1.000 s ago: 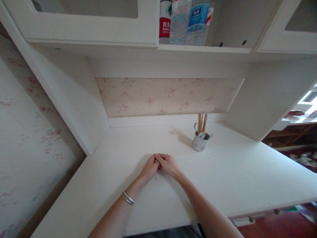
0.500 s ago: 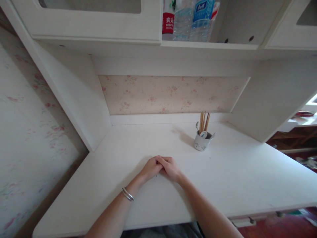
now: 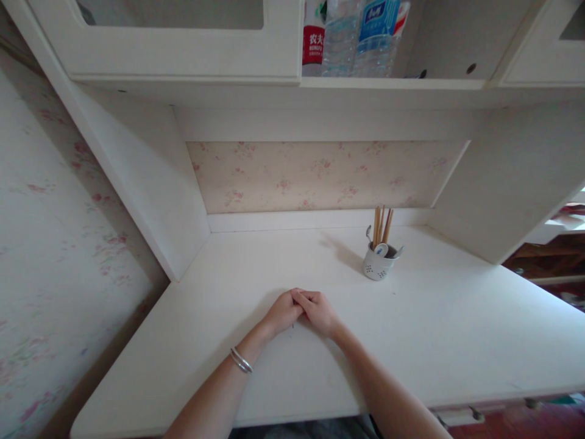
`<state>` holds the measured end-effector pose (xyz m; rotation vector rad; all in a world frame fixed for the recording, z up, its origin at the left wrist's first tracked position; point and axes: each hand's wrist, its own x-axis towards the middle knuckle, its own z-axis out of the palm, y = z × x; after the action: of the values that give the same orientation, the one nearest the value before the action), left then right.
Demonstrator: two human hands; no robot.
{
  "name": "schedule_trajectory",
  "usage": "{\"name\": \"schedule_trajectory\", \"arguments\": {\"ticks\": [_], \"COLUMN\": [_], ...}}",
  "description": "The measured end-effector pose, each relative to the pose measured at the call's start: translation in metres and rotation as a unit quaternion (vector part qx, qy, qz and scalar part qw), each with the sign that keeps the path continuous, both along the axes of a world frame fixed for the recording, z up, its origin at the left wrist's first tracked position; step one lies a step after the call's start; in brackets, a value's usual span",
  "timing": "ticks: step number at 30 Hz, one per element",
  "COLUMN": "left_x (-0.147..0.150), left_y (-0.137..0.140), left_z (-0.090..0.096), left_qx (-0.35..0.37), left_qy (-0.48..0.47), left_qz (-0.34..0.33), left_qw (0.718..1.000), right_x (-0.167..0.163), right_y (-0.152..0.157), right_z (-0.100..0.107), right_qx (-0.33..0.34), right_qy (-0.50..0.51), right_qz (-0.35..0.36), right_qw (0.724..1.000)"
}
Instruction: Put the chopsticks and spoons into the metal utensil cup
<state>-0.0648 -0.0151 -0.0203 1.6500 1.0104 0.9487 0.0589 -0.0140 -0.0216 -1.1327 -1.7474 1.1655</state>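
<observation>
My left hand [image 3: 283, 314] and my right hand [image 3: 317, 311] are clasped together on the white desktop [image 3: 219, 292], near its middle. The right thumb lies across the top of the left hand, and the fingers of both are folded in; their tips are hidden. No object shows in either hand. Two silver bangles [image 3: 241, 360] circle my left wrist. Beyond the hands, to the right, stands a white perforated cup [image 3: 375, 267]. It holds several wooden chopsticks [image 3: 382, 227] and some spoons [image 3: 381, 250], and my hands are apart from it.
Overhead, a white cabinet [image 3: 183, 55] spans the desk. Its open section holds several clear plastic bottles [image 3: 340, 42] and a red-labelled bottle [image 3: 313, 46]. Side panels [image 3: 137, 158] bound the desk, with flowered wallpaper [image 3: 283, 177] at the back. A drawer handle [image 3: 476, 414] shows below the front edge.
The view has shifted slightly, so everything sits a little further right in the picture. My hands stay clasped in the same place on the desktop.
</observation>
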Motion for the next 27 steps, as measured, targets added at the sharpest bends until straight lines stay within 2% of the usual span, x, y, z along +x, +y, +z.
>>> {"name": "schedule_trajectory", "arguments": {"ticks": [27], "left_x": [-0.0003], "left_y": [-0.0039], "left_z": [0.0083], "left_qx": [-0.016], "left_qy": [0.008], "left_qz": [-0.001], "left_qw": [1.0], "right_x": [0.0001], "right_y": [-0.0016], "right_z": [0.003], "right_qx": [-0.003], "right_qy": [-0.011], "right_qz": [-0.003], "right_qw": [1.0]}}
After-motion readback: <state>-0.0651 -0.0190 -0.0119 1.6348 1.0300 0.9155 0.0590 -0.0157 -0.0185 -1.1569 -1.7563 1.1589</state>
